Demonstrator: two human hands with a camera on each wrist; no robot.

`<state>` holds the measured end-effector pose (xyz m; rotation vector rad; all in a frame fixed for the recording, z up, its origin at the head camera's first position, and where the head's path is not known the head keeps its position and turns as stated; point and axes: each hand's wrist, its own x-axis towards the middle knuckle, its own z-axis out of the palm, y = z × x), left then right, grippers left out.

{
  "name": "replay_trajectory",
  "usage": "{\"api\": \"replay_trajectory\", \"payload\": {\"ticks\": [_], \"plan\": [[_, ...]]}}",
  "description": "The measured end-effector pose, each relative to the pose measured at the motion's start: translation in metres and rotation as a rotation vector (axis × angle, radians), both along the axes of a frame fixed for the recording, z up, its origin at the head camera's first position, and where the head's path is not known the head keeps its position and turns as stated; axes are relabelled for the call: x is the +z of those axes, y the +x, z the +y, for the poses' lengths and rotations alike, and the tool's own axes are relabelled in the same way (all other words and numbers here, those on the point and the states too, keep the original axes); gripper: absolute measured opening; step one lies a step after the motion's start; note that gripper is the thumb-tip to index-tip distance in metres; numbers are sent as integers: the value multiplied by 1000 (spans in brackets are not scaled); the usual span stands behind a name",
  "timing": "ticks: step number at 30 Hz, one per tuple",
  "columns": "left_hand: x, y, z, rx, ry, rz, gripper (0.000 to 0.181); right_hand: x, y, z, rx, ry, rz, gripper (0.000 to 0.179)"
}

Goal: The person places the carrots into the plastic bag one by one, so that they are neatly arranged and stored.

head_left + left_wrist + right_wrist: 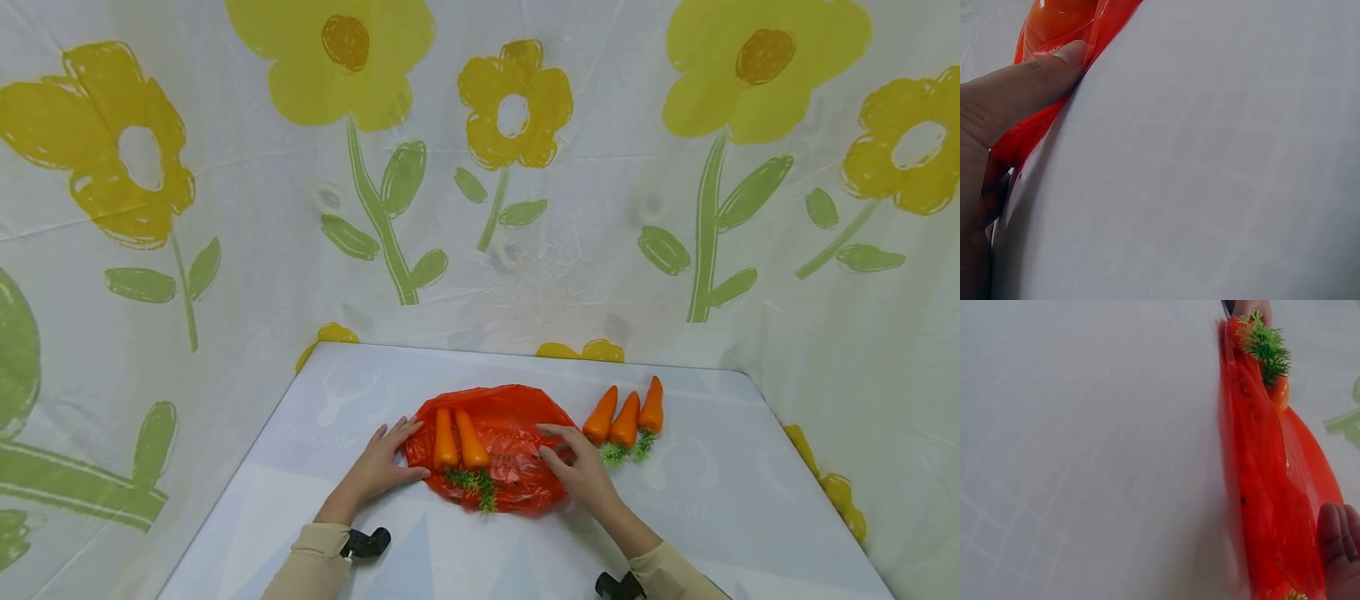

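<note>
A red plastic bag lies spread on the table, with two orange carrots with green leafy tops on its left part. At the bag's left edge is my left hand, fingers extended along the rim. Its thumb touches the red plastic in the left wrist view. My right hand is at the bag's right side, with fingers loosely bent over the plastic. The right wrist view shows its fingers beside the bag, holding nothing. Leafy carrot greens show at the bag's far end there.
Three more carrots with green tops lie side by side on the table, just beyond my right hand. The pale table meets a hanging white sheet printed with yellow flowers along its back and sides.
</note>
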<state>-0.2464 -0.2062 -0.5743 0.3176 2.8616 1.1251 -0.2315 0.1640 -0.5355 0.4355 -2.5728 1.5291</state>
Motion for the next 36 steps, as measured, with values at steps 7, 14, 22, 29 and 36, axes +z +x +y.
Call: {"api": "replay_trajectory", "payload": {"ticks": [7,14,22,29,36], "plan": [[-1,0,0,4,1,-10,90,3,0,7,-4,-9,27,34],[-1,-1,0,-2,-8,3,90,1,1,13,-30,-9,9,33],[-1,-1,-1,-2,-8,1,90,-1,-1,18,-30,-11,35,33],[-1,0,-1,0,-13,8,90,-4,-2,23,-50,-19,52,33],[0,0,0,3,-11,2,90,-5,-2,26,-70,-10,63,32]]}}
